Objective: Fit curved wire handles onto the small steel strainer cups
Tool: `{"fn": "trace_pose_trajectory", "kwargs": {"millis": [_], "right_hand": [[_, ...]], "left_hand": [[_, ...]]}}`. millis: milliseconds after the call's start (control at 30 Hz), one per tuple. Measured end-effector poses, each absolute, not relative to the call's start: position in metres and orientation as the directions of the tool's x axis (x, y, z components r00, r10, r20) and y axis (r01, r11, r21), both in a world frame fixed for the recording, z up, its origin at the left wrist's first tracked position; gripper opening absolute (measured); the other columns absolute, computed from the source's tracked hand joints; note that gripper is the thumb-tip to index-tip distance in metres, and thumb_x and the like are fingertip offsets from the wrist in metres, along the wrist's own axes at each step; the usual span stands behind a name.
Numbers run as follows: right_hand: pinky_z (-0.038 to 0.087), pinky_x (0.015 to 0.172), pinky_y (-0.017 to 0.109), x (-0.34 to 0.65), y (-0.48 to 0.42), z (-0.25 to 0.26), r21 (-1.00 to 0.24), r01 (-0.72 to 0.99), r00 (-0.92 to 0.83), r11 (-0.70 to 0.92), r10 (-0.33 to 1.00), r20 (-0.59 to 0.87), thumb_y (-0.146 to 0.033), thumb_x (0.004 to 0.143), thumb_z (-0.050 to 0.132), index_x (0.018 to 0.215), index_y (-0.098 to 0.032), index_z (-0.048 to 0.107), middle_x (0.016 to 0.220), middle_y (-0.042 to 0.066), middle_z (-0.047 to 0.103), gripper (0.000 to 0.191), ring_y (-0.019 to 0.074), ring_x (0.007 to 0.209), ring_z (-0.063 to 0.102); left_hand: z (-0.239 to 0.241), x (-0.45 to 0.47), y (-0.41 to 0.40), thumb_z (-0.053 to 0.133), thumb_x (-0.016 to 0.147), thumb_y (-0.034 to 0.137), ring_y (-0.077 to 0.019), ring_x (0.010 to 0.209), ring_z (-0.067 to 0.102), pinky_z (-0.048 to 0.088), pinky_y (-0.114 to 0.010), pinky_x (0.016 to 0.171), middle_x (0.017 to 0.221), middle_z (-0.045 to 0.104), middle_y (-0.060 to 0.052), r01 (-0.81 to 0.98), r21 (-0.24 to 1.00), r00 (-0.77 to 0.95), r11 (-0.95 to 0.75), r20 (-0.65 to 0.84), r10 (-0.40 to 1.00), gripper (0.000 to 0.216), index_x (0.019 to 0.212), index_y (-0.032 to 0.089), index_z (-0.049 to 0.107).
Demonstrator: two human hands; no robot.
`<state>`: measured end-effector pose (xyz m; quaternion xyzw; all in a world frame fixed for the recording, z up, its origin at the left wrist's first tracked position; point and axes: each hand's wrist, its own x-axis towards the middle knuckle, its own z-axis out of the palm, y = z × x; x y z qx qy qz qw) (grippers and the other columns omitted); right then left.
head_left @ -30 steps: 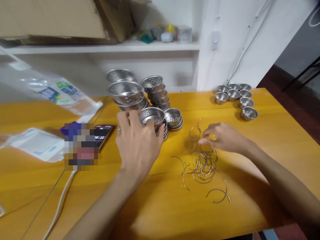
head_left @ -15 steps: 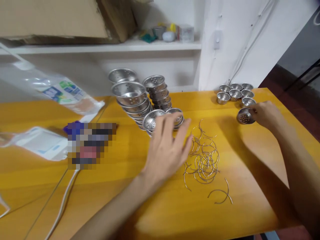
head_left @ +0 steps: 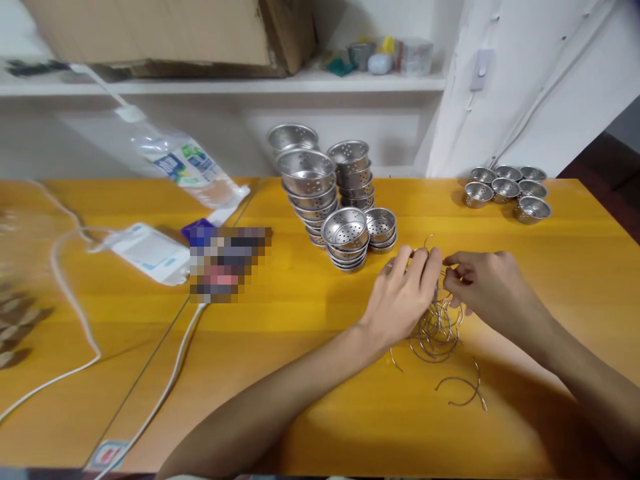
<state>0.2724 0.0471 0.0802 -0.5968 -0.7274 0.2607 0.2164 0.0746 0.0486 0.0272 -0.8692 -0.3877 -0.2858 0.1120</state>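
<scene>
My left hand (head_left: 404, 293) and my right hand (head_left: 487, 287) meet over a tangled pile of curved metal wire pieces (head_left: 440, 330) on the yellow table (head_left: 310, 373). The fingertips of both hands pinch together at the top of the pile, on wire pieces. Just behind the hands stand stacks of perforated steel strainer cups (head_left: 345, 237), the taller stacks (head_left: 306, 183) farther back. A group of several small strainer cups (head_left: 507, 190) sits at the far right of the table.
A white cable (head_left: 75, 313) runs over the left of the table beside a white pouch (head_left: 150, 250) and a clear plastic bag (head_left: 173, 160). A blurred-out object (head_left: 227, 263) lies at the centre left. A shelf (head_left: 250, 83) with a cardboard box (head_left: 165, 33) is behind.
My right hand came back from the small cups at the far right to the wire pile. My left hand moved from the cup stack onto the wires. The view shifted left.
</scene>
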Motion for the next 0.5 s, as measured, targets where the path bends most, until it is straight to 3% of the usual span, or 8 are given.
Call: {"fn": "trace_pose_trajectory", "kwargs": {"millis": [67,167,233,333,500], "right_hand": [[0.047,0.053,0.030,0.274,0.046,0.087,-0.770,0.631,-0.202,0.090,0.978,-0.051,-0.029,0.098,0.064,0.083,-0.022,0.066,0.059,0.000,0.068,0.016,0.0151,0.044,0.061],[0.041,0.044,0.028,0.272,0.049,0.090,-0.960,0.275,-0.241,-0.054,0.963,-0.123,-0.057,0.104,0.066,0.095,-0.024,0.061,0.071,-0.001,0.066,0.035,0.0143,0.046,0.061],[0.039,0.046,0.026,0.268,0.053,0.084,-0.988,0.127,-0.278,-0.090,0.953,-0.123,-0.068,0.103,0.067,0.094,-0.025,0.056,0.070,-0.003,0.057,0.045,0.0139,0.052,0.059],[0.037,0.051,0.026,0.258,0.060,0.069,-0.996,0.072,-0.278,-0.049,0.958,-0.067,-0.075,0.099,0.069,0.085,-0.026,0.047,0.069,-0.006,0.042,0.055,0.0120,0.057,0.046],[0.031,0.054,0.030,0.255,0.067,0.058,-1.000,-0.013,-0.219,-0.001,0.976,0.002,-0.076,0.102,0.060,0.076,-0.027,0.029,0.069,-0.007,0.021,0.064,0.0133,0.059,0.025]], "left_hand": [[0.028,0.078,0.048,0.053,0.106,0.003,-0.0311,0.117,0.072,0.070,-0.035,0.079,0.114,0.072,-0.016,0.763,-0.023,0.517,-0.646,0.620,0.590,0.044,0.150,0.009,0.056],[0.031,0.078,0.049,0.053,0.106,0.003,-0.0339,0.132,0.068,0.072,-0.042,0.096,0.134,0.065,-0.022,0.713,0.058,0.492,-0.699,0.669,0.557,0.052,0.157,0.009,0.048],[0.033,0.073,0.050,0.056,0.103,0.004,-0.0364,0.139,0.065,0.069,-0.051,0.108,0.148,0.057,-0.027,0.655,0.141,0.486,-0.742,0.673,0.557,0.059,0.160,0.009,0.044],[0.033,0.064,0.055,0.058,0.099,0.002,-0.0372,0.141,0.063,0.064,-0.061,0.116,0.149,0.060,-0.024,0.605,0.167,0.488,-0.778,0.694,0.529,0.060,0.157,0.013,0.047],[0.035,0.052,0.066,0.069,0.094,0.007,-0.0338,0.130,0.069,0.067,-0.058,0.111,0.139,0.069,-0.019,0.608,0.224,0.402,-0.762,0.741,0.538,0.053,0.145,0.016,0.054]]}}
